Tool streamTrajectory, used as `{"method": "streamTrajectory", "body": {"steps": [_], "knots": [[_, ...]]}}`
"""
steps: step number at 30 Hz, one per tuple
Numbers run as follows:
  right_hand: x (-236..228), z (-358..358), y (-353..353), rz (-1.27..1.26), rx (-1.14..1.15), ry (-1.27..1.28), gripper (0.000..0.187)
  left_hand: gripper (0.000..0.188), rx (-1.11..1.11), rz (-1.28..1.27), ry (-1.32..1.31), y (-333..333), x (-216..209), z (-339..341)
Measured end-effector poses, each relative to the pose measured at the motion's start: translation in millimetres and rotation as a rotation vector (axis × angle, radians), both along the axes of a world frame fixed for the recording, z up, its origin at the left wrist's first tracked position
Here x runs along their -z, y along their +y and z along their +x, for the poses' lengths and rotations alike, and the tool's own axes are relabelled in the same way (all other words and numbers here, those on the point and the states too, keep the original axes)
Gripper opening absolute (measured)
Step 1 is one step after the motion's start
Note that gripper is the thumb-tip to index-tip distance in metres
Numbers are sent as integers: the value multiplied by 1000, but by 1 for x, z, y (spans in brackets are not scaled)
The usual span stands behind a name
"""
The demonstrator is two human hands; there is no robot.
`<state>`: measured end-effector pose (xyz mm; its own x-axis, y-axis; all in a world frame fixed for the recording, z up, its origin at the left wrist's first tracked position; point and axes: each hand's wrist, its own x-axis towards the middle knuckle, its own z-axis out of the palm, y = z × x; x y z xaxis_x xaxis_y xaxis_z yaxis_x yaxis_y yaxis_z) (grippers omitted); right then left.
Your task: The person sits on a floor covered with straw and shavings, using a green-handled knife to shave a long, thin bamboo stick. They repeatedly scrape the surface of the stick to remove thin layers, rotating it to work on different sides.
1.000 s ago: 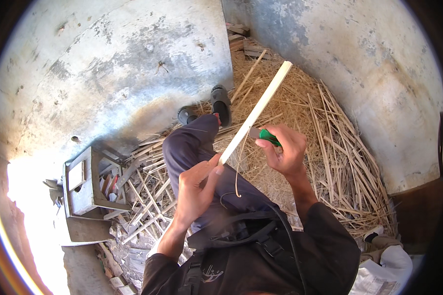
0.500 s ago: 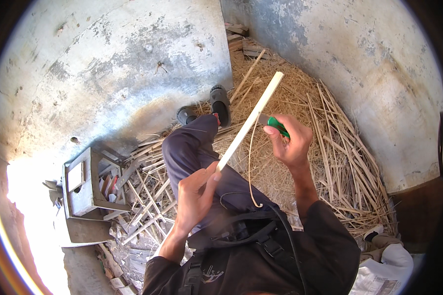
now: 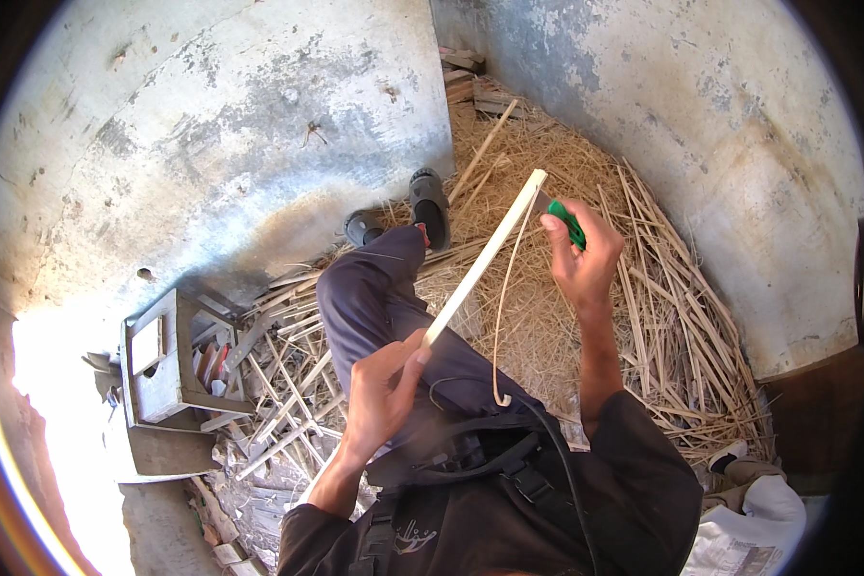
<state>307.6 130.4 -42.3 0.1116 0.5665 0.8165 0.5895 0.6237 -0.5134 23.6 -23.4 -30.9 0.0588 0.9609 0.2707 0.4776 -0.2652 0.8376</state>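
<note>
- Left hand [image 3: 384,389]: closed, thumb against fingers, on the near end of a pale wooden strip [image 3: 485,259]; strip slants up and right, above the dark trousers [image 3: 360,288].
- Right hand [image 3: 588,257]: closed around a green-handled knife [image 3: 566,225]; blade at the strip's far end.
- Thin shaving [image 3: 502,317] hangs from beside the blade, its lower tip curled near the waist.
- Writing, from where I stand: a light script mark [image 3: 415,538] on the front of the black top [image 3: 538,499]; grey print on pale cloth [image 3: 739,542] at lower right, too small to make out.
- Floor: straw-like shavings [image 3: 538,336]; loose sticks [image 3: 672,326] along the right wall [image 3: 739,173].
</note>
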Motion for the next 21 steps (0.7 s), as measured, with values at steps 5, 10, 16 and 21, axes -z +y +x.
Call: {"method": "streamTrajectory", "body": {"steps": [5, 10, 16, 21], "knots": [[3, 63, 42, -190, 278, 88, 46, 24, -21, -27, -2, -11, 15, -11], [22, 95, 59, -643, 516, -172, 45, 32, -158, -78, -29, -7, 16, -29], [58, 99, 58, -501, 508, -348, 45, 30, -274, -101, -91, 5, 13, -34], [38, 62, 51, -415, 233, -118, 45, 30, -234, -108, -155, 16, 4, -25]]}}
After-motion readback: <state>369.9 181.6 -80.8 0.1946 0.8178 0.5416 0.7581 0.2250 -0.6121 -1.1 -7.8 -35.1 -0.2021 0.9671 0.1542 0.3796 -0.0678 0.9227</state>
